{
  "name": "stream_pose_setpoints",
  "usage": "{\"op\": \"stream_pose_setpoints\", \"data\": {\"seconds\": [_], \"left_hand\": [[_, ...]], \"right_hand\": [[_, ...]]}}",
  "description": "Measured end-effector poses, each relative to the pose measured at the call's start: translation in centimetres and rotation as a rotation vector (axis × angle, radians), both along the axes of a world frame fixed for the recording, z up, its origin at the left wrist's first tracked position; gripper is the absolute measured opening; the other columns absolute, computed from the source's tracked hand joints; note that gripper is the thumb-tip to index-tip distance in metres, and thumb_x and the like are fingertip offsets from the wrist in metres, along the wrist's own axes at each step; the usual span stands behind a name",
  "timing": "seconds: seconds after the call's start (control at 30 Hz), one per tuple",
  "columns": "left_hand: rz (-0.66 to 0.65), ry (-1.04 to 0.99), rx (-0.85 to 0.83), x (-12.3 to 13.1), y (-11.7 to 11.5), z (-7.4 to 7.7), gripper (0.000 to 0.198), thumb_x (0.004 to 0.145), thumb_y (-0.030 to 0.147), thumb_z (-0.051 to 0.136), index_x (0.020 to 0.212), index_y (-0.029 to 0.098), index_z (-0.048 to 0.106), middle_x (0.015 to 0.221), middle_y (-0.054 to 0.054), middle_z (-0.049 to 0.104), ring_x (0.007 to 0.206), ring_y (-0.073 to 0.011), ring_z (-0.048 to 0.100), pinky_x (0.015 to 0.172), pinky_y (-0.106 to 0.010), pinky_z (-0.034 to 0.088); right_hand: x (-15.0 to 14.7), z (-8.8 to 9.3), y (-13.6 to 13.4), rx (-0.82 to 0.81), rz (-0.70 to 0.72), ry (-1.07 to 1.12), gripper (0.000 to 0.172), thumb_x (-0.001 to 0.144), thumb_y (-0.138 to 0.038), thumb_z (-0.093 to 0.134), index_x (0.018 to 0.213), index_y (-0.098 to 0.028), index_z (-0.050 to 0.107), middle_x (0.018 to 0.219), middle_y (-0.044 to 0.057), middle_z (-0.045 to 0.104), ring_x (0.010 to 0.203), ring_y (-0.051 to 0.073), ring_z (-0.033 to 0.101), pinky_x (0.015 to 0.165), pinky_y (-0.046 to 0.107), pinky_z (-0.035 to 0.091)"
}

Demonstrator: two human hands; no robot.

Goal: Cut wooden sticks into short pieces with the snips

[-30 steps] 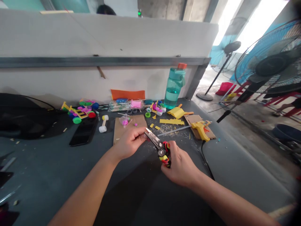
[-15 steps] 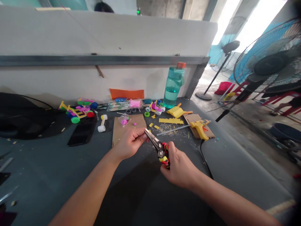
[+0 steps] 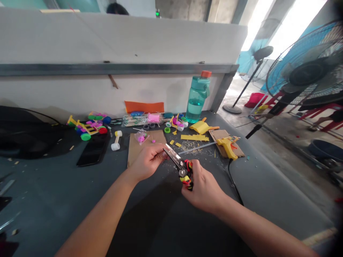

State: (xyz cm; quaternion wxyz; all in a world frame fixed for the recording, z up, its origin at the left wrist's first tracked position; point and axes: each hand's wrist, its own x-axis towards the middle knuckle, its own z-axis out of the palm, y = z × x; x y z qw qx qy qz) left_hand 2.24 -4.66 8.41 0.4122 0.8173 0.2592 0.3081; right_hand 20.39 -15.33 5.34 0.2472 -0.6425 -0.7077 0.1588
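My right hand [image 3: 205, 187] is wrapped round the red, yellow and black handles of a pair of scissors [image 3: 180, 165]. The blades point up and left, slightly parted, their tips at the fingers of my left hand [image 3: 148, 160]. Those left fingers are pinched together, and whatever they hold is too small and hidden to name. Beneath and behind the left hand lies a piece of brown cardboard [image 3: 134, 150] with a small clear bag [image 3: 141, 136] of pink and green bits on it. Small yellow scraps [image 3: 178, 144] lie just beyond the blades.
A yellow glue gun [image 3: 229, 147] rests on cardboard at the right, its cord running toward me. Farther back stand a teal water bottle [image 3: 197, 98] and wrapped sticks [image 3: 136, 120]. A phone [image 3: 92, 151] and colourful wheeled toys [image 3: 89, 129] lie left. A fan [image 3: 308, 71] stands beside the table.
The scissor blades have parted a little at the tips. My right hand has shifted very slightly left; the left hand stays nearly where it was.
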Motion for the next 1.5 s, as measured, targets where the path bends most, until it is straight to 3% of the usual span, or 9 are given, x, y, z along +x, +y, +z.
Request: {"op": "stream_pose_setpoints", "data": {"seconds": [0.63, 1.0, 1.27, 1.5], "left_hand": [[0.037, 0.089, 0.133, -0.2, 0.4, -0.2, 0.027, 0.089, 0.026, 0.040, 0.069, 0.015, 0.055, 0.063, 0.001, 0.049, 0.061, -0.0109, 0.047, 0.062, -0.024, 0.039], [0.006, 0.033, 0.044, 0.0, 0.3, -0.5, 0.034, 0.091, 0.034, 0.039, 0.066, 0.015, 0.051, 0.061, 0.001, 0.047, 0.058, -0.0103, 0.043, 0.055, -0.022, 0.034], [0.033, 0.031, 0.053, 0.3, 0.2, -0.6, 0.029, 0.090, 0.027, 0.041, 0.067, 0.015, 0.054, 0.064, 0.000, 0.050, 0.061, -0.0103, 0.044, 0.056, -0.022, 0.035], [0.072, 0.019, -0.033, 0.6, 0.4, -1.6, 0.027, 0.089, 0.029, 0.042, 0.073, 0.014, 0.058, 0.071, -0.003, 0.057, 0.068, -0.0131, 0.051, 0.062, -0.024, 0.040]], "right_hand": [[-0.1, -0.2, 0.0, -0.045, 0.029, 0.023, 0.034, 0.066, -0.025, 0.049, 0.096, -0.020, 0.034, 0.079, 0.003, 0.051, 0.069, 0.018, 0.052, 0.062, 0.028, 0.038], [-0.2, 0.2, -0.1, -0.128, 0.096, 0.135, 0.033, 0.068, -0.022, 0.049, 0.095, -0.022, 0.030, 0.081, 0.003, 0.053, 0.070, 0.019, 0.054, 0.062, 0.028, 0.038], [0.0, 0.4, -0.1, -0.144, 0.063, 0.006, 0.029, 0.067, -0.024, 0.048, 0.087, -0.022, 0.028, 0.075, 0.002, 0.051, 0.064, 0.018, 0.053, 0.058, 0.027, 0.034], [-0.2, -0.1, 0.1, -0.157, -0.005, -0.082, 0.026, 0.069, -0.024, 0.047, 0.087, -0.021, 0.028, 0.073, 0.003, 0.052, 0.064, 0.019, 0.054, 0.057, 0.027, 0.034]]}}
